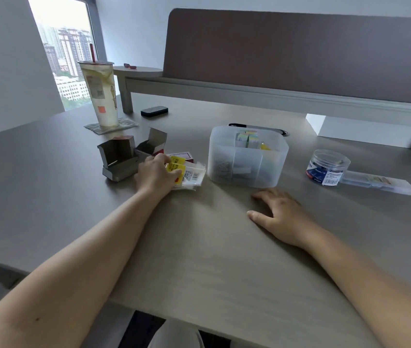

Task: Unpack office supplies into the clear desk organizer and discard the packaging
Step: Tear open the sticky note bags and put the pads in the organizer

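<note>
Far left, back of the desk [199,247]: tall plastic drink cup [100,94] with a red straw, standing on a patterned coaster [114,126]. Behind it to the right, a small dark case [154,112] lies flat near the leg of the raised shelf.

Next, two opened cardboard boxes. The grey one [117,160] sits with its flap up and looks empty from here. The second box [150,145] is just behind it to the right, lid flap standing open, red on its side.

My left hand [158,173] is on the clear plastic wrappers [189,175] with yellow labels, fingers curled over the top edge of the pile, thumb along the near side, gripping them. The wrappers lie flat on the desk, touching a red-and-white packet [183,155] behind them. They are just left of the organizer, not touching it as far as I can tell.

Centre: clear desk organizer [247,156], upright, with inner dividers. Paper clips [220,169] in the front left compartment, pastel sticky notes [246,139] in a back compartment, something yellow beside them. A black pen [257,127] lies right behind the organizer.

My right hand [281,214] rests palm down on the desk in front of the organizer, fingers spread and relaxed, holding nothing.

Right: round clear tub of binder clips [327,167], lid on, blue label. A long clear flat case [377,181] lies just beside it, extending rightward. A white box [365,130] sits under the shelf at the back.
</note>
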The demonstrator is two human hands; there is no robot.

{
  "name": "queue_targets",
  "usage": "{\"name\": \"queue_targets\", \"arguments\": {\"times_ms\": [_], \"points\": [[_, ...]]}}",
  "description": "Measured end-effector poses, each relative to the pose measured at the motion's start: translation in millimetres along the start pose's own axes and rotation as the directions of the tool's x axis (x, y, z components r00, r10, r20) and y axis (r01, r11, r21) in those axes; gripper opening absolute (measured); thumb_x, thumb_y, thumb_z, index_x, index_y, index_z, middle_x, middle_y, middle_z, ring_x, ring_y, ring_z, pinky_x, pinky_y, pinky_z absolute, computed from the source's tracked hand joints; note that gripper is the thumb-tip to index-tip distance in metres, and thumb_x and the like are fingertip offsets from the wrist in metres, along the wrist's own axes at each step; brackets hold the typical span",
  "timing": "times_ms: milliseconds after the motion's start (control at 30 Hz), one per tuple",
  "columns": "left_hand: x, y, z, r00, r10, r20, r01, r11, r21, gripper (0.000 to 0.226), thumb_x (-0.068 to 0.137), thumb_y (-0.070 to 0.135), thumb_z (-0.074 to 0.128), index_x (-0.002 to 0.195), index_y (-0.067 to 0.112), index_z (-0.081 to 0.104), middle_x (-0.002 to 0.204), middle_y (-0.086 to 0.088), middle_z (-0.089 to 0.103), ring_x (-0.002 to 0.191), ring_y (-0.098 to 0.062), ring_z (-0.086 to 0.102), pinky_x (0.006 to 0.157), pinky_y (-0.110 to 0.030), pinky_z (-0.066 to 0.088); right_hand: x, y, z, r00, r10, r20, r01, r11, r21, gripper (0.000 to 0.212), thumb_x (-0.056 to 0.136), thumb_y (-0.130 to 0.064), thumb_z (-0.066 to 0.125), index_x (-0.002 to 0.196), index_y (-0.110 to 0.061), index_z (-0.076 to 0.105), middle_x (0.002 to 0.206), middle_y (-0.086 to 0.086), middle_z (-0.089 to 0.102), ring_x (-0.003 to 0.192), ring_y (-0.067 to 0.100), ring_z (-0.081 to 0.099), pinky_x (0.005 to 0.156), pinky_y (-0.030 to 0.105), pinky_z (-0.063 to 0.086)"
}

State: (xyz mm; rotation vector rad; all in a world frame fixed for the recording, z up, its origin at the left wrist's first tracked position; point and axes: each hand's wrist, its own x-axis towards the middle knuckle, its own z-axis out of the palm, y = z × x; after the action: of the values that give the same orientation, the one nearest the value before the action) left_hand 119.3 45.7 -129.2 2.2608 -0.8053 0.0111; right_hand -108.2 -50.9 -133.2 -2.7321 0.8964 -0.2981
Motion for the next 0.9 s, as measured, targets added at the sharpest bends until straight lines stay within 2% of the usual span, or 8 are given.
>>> {"name": "queue_targets", "arguments": {"times_ms": [167,300,400,500,567,733,800,900], "points": [[-5.6,4.7,-6.7,0.993,0.088,-0.074,-0.083,0.994,0.070,0.044,0.083,0.041,0.055,0.120,0.016,0.054,0.133,-0.010,0.049,0.122,-0.030,0.041,0.096,-0.038,0.032,0.0,0.0,0.2,1.000,-0.005,-0.010,0.005,1.000,0.019,0.049,0.087,-0.041,0.048,0.130,-0.018,0.041,0.139,0.002,0.040,0.130,0.019,0.033,0.109,0.031,0.026],[-22.4,9.5,-21.4,0.961,0.252,-0.114,-0.250,0.968,0.028,0.047,0.084,0.037,0.056,0.124,0.013,0.052,0.138,-0.009,0.044,0.129,-0.029,0.032,0.103,-0.035,0.025,-3.9,0.0,-2.5,1.000,-0.004,-0.007,0.004,0.999,0.049,0.049,0.087,-0.038,0.050,0.129,-0.015,0.043,0.138,0.003,0.042,0.129,0.020,0.035,0.106,0.029,0.027],[-42.6,17.6,-25.9,0.928,0.362,-0.084,-0.363,0.932,0.004,0.050,0.081,0.037,0.059,0.122,0.011,0.054,0.138,-0.009,0.045,0.130,-0.028,0.032,0.104,-0.034,0.025,-9.5,4.9,-5.5,1.000,0.010,0.000,-0.010,0.998,0.055,0.047,0.087,-0.036,0.051,0.128,-0.012,0.045,0.137,0.007,0.044,0.127,0.022,0.038,0.105,0.030,0.029],[-65.6,33.0,-19.7,0.870,0.492,0.038,-0.492,0.870,-0.024,0.048,0.080,0.037,0.060,0.121,0.011,0.055,0.135,-0.007,0.049,0.128,-0.025,0.036,0.102,-0.032,0.028,-20.2,14.3,-11.4,0.999,0.053,0.007,-0.053,0.998,0.043,0.046,0.087,-0.035,0.052,0.126,-0.011,0.046,0.133,0.009,0.046,0.125,0.024,0.039,0.104,0.030,0.030],[-78.3,46.8,-9.4,0.817,0.543,0.192,-0.549,0.835,-0.024,0.048,0.083,0.035,0.059,0.125,0.015,0.051,0.138,-0.004,0.046,0.130,-0.022,0.033,0.103,-0.031,0.028,-28.4,24.5,-15.9,0.997,0.082,-0.002,-0.082,0.996,0.026,0.044,0.088,-0.034,0.051,0.125,-0.011,0.047,0.130,0.011,0.048,0.124,0.026,0.040,0.102,0.030,0.031],[-90.2,82.0,30.7,0.675,0.528,0.515,-0.637,0.769,0.046,0.060,0.082,0.044,0.055,0.135,0.021,0.037,0.144,-0.003,0.038,0.134,-0.021,0.029,0.110,-0.031,0.026,-43.9,62.2,-30.8,0.981,0.178,-0.083,-0.175,0.984,0.042,0.044,0.088,-0.029,0.052,0.126,-0.009,0.046,0.135,0.010,0.044,0.124,0.025,0.041,0.100,0.027,0.031],[-90.1,92.8,45.2,0.639,0.509,0.577,-0.658,0.750,0.067,0.061,0.083,0.049,0.052,0.134,0.022,0.036,0.143,-0.004,0.037,0.132,-0.023,0.031,0.110,-0.033,0.027,-44.2,81.0,-37.0,0.957,0.250,-0.147,-0.237,0.966,0.100,0.045,0.087,-0.026,0.053,0.128,-0.009,0.044,0.138,0.010,0.041,0.126,0.026,0.038,0.102,0.030,0.031],[-86.0,103.8,58.3,0.623,0.507,0.596,-0.660,0.749,0.053,0.060,0.083,0.052,0.050,0.134,0.024,0.036,0.143,-0.001,0.036,0.132,-0.022,0.030,0.110,-0.037,0.028,-35.4,106.7,-44.1,0.892,0.357,-0.276,-0.310,0.929,0.201,0.049,0.085,-0.022,0.056,0.129,-0.008,0.040,0.138,0.014,0.038,0.128,0.027,0.036,0.103,0.035,0.031]]}}
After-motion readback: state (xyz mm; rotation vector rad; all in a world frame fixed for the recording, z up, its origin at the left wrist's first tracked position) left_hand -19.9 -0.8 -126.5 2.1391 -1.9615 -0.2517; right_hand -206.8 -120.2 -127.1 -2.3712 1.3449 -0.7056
